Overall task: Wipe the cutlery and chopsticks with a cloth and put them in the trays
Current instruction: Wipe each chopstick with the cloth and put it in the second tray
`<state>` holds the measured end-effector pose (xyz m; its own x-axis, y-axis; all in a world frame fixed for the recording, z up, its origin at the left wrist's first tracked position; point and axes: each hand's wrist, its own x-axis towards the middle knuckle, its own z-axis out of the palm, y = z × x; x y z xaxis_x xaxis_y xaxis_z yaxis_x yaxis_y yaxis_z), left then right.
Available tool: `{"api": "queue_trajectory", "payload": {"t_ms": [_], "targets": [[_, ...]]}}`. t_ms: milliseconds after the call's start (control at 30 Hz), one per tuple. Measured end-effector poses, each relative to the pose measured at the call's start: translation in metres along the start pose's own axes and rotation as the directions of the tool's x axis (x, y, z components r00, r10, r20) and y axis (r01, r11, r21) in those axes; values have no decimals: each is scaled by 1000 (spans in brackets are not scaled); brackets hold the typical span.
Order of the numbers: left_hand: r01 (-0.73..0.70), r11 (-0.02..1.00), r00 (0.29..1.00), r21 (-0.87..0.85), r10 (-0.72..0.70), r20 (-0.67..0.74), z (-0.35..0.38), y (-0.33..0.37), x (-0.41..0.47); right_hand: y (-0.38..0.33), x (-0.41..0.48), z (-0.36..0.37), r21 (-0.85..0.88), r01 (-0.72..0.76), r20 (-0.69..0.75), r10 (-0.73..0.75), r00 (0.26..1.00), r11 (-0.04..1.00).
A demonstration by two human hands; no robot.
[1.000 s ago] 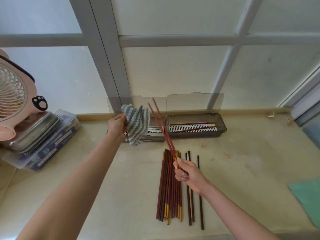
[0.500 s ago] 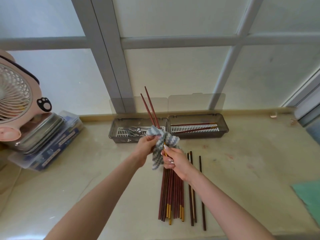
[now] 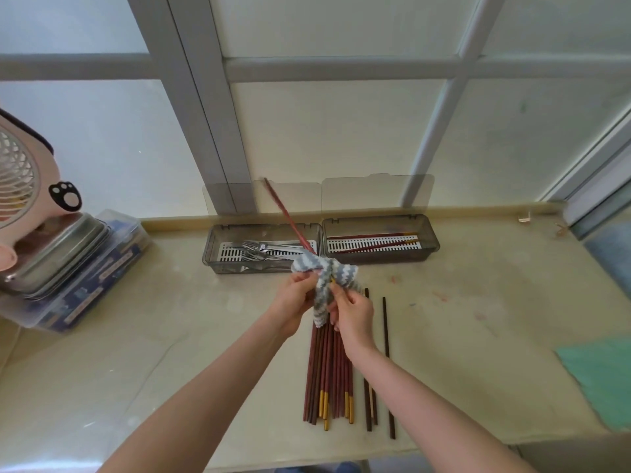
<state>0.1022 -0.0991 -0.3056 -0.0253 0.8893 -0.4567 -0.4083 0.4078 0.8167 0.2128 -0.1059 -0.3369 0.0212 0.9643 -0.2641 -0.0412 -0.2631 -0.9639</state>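
The pale counter [image 3: 170,353] fills the lower half of the frame. Two smoky plastic trays stand side by side against its back edge at centre. The left tray [image 3: 209,247] holds forks [image 3: 263,250], and the right tray [image 3: 375,258] holds a few chopsticks. Below them, at lower centre, a loose bundle of chopsticks [image 3: 329,377] lies lengthwise, waiting to be wiped.

Above the bundle's far end, the left hand [image 3: 295,302] is closed round a grey-and-white striped cloth [image 3: 324,278]. The cloth is bunched about a held pair of chopsticks [image 3: 286,213]. The right hand [image 3: 351,314] pinches the pair's near end, and the red tips slant up and left across the left tray.

The pair looks light, thin and stiff, with a smooth finish that would likely slide easily through the fabric. The soft cloth should mould round both shafts. The best hold seems to be the thicker end, pinched firmly so the two sticks neither scissor apart nor slip out.
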Motion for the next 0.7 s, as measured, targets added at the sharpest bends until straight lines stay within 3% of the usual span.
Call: {"api": "queue_trajectory", "payload": {"t_ms": [100,200,267,333,367,433,500,533,600,667,700], "targets": [[-8,997,993,76,17,-116,6,-3,0,-5,2,-7,-158,11,13,-9,1000,987],[5,954,977,300,60,-205,2,3,5,-24,13,-19,-118,47,28,-44,999,992],[-13,835,978,550,125,-167,7,2,7,-41,29,-22,-100,51,39,-47,998,994],[-41,668,987,743,145,-76,20,-1,5,-53,42,-20,-51,-5,186,15,982,999],[-59,614,988,787,148,-42,25,-3,5,-58,47,-18,-4,-45,254,45,966,999],[-61,608,991,791,135,-27,30,-6,9,-72,58,-21,127,-93,283,54,958,988],[3,640,996,769,69,-62,29,-6,9,-85,78,-30,241,-88,194,41,980,966],[43,670,997,741,20,-76,26,-7,8,-91,93,-36,208,-34,131,6,991,977],[81,750,996,656,-41,-77,19,-8,4,-96,128,-51,-151,133,67,-125,990,980],[89,808,994,582,-35,-103,13,-7,1,-90,161,-66,-607,211,152,-148,977,766],[84,824,992,561,-16,-124,9,-6,1,-84,173,-73,-747,214,189,-108,976,629]]}}
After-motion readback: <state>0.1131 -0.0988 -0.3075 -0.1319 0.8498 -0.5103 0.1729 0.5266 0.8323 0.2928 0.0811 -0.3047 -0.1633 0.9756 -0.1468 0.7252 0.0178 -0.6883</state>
